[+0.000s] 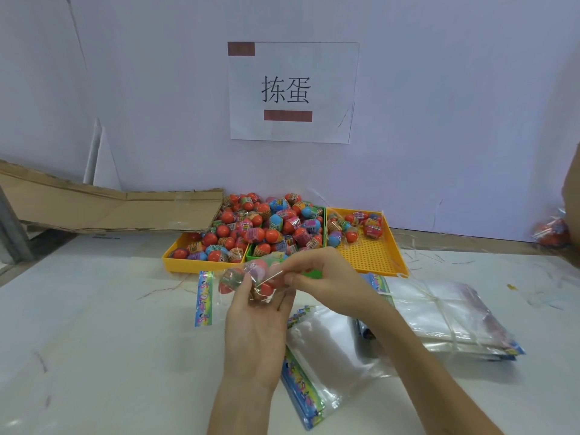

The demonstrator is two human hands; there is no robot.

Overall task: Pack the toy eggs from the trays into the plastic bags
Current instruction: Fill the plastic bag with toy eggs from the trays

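Note:
My left hand (255,321) holds a clear plastic bag of toy eggs (248,279) above the table, palm up, fingers curled round it. My right hand (317,277) pinches the top of that bag from the right. Behind them stand a yellow tray (175,262) and a green tray (251,254), both heaped with red, blue and pink toy eggs (270,224). A second yellow tray (376,255) on the right holds a few filled bags (351,227) at its far end. Empty bags (317,356) with colourful headers lie under my arms.
A tied stack of empty bags (445,315) lies at the right. One loose bag (204,296) lies left of my hands. Flattened cardboard (103,208) leans at the back left. A paper sign (292,92) hangs on the wall. More filled bags (552,230) sit at the far right.

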